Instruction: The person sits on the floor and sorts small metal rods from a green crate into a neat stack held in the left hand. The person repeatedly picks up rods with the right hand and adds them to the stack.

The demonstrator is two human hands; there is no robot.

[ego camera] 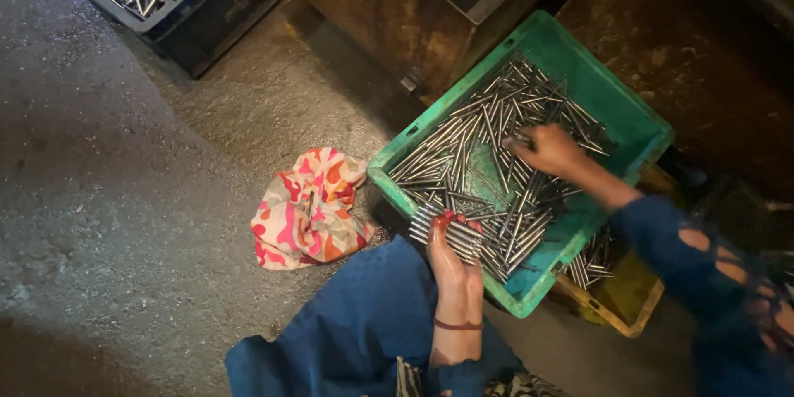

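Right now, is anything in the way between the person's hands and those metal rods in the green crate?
Nothing visible. The right hand already rests on the loose metal rods inside the green crate, and the left hand grips a bundle at its near edge.

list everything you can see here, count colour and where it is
green crate: one, green plastic, centre right on the floor, tilted
metal rods: too many to count, silver, loose inside the green crate
yellow crate: one, yellow, partly hidden under the green crate's lower right corner, a few rods in it
dark crate: one, black, top left, also filled with silver rods
rusty metal box: one, brown, top centre behind the green crate
patterned cloth: one, pink, orange and white, crumpled on the floor left of the green crate
concrete floor: grey, left half
left hand: holds a bundle of rods at the crate's near edge
right hand: reaches into the rods, fingers on one
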